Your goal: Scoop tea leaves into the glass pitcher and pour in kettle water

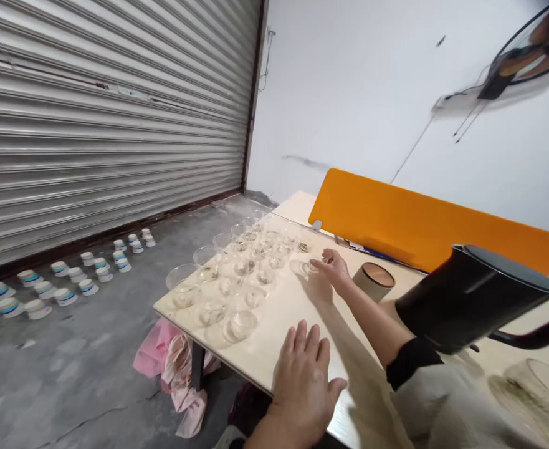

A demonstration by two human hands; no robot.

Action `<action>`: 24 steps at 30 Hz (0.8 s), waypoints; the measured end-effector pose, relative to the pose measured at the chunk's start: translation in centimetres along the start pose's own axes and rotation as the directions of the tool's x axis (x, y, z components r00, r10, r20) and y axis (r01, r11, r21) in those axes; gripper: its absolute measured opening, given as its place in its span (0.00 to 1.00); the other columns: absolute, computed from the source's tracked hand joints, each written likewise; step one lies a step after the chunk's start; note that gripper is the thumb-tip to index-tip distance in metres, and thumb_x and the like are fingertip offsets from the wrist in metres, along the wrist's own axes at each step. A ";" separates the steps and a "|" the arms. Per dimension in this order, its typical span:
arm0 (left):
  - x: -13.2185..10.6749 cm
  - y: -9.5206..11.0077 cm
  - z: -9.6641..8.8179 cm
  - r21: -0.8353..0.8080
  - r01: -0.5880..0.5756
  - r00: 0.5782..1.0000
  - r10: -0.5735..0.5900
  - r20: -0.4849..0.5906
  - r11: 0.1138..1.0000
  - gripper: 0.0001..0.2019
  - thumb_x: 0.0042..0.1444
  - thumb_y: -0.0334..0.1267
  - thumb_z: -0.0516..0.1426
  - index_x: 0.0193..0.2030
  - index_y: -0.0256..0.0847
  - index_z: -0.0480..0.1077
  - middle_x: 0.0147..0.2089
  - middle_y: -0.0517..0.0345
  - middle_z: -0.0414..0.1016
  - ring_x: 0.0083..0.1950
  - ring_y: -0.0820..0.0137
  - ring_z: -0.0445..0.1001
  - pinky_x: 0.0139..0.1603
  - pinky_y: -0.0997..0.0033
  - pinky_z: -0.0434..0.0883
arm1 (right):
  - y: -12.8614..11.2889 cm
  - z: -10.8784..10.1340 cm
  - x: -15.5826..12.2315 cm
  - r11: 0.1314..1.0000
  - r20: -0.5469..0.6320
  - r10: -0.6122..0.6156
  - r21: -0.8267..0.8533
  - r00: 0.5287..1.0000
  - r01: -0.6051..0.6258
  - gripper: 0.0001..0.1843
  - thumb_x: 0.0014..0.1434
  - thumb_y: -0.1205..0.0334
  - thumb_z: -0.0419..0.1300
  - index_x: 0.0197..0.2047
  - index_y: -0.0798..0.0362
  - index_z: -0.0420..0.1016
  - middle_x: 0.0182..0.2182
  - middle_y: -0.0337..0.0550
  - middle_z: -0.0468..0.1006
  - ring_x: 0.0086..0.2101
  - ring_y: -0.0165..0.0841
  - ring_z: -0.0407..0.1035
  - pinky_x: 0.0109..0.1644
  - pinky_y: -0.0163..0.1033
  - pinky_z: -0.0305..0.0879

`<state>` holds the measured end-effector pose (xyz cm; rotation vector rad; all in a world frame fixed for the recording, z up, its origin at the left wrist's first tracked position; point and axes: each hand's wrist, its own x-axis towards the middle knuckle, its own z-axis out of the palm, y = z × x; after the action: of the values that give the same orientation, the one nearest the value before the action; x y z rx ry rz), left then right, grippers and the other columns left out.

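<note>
Glass cup [308, 267] stands upright, right hand [334, 269] fingers touching it.

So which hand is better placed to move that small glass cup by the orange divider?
Right, probably. The right hand already has its fingertips on the small glass cup, while the left hand lies flat on the table near its front edge, away from it.

Glass jar [543, 390] cut off at bottom-right corner, blurred.
</note>
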<state>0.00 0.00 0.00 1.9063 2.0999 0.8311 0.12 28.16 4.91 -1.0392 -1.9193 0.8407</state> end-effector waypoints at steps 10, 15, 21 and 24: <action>0.3 -0.2 1.1 -0.017 0.005 1.000 -0.005 0.001 1.000 0.37 0.65 0.63 0.55 0.74 0.44 0.63 0.80 0.47 0.52 0.82 0.45 0.44 0.80 0.35 0.51 | 1.6 3.0 3.3 1.000 0.045 -0.003 0.015 0.999 0.003 0.29 0.40 0.42 0.70 0.39 0.48 0.68 0.29 0.33 0.66 0.32 0.35 0.64 0.37 0.40 0.63; 0.2 -0.6 1.7 -0.020 -0.008 1.000 0.008 -0.027 1.000 0.38 0.63 0.62 0.58 0.74 0.45 0.64 0.80 0.47 0.51 0.82 0.44 0.44 0.80 0.34 0.52 | 1.9 3.5 3.6 1.000 0.063 -0.017 0.028 0.998 0.015 0.28 0.42 0.40 0.70 0.40 0.49 0.69 0.31 0.35 0.70 0.34 0.35 0.65 0.37 0.40 0.64; 0.2 -0.6 1.7 0.016 -0.026 0.998 0.027 -0.054 1.000 0.38 0.62 0.62 0.60 0.72 0.43 0.67 0.79 0.45 0.55 0.80 0.42 0.49 0.79 0.35 0.55 | 1.8 3.9 3.7 0.999 0.065 -0.029 0.039 0.997 0.027 0.30 0.41 0.39 0.71 0.41 0.50 0.71 0.39 0.42 0.76 0.38 0.38 0.70 0.42 0.42 0.68; 0.1 -0.5 1.6 0.040 -0.027 0.994 0.031 -0.104 0.999 0.37 0.62 0.62 0.60 0.71 0.43 0.68 0.78 0.45 0.58 0.80 0.43 0.52 0.78 0.36 0.58 | 1.6 3.8 3.5 0.999 0.062 -0.029 0.031 0.998 0.027 0.32 0.41 0.38 0.71 0.43 0.51 0.72 0.40 0.43 0.78 0.39 0.39 0.72 0.43 0.44 0.70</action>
<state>0.36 0.54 -1.52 1.9570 2.1684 0.9222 -3.83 31.23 2.92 -0.9755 -1.9631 0.8935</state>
